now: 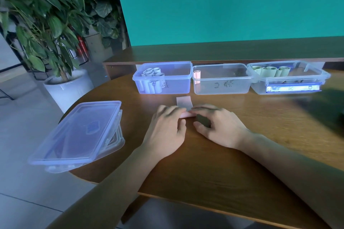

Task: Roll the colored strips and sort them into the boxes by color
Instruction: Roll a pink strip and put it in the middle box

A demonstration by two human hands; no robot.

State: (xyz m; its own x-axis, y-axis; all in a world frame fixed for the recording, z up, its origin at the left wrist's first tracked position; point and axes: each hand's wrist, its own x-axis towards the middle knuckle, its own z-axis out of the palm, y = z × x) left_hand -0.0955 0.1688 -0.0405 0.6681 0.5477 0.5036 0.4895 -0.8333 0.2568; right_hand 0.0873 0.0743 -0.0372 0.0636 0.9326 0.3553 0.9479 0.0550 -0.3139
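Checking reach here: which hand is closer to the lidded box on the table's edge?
Left. The left hand lies just right of the lidded box; the right hand lies farther right.

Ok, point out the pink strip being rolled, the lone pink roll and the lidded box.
pink strip (184, 101), head view, flat unrolled end.
pink roll (196, 74), head view, its side, inside the middle box.
lidded box (78, 132), head view, lid top.

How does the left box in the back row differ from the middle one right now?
The left box holds a cluster of pale blue-white rolls; the middle box holds a single pink roll. The left box looks blue-tinted, the middle box clearer. Both are lidless, translucent, marked with handwriting on the front, and stand side by side on the table.
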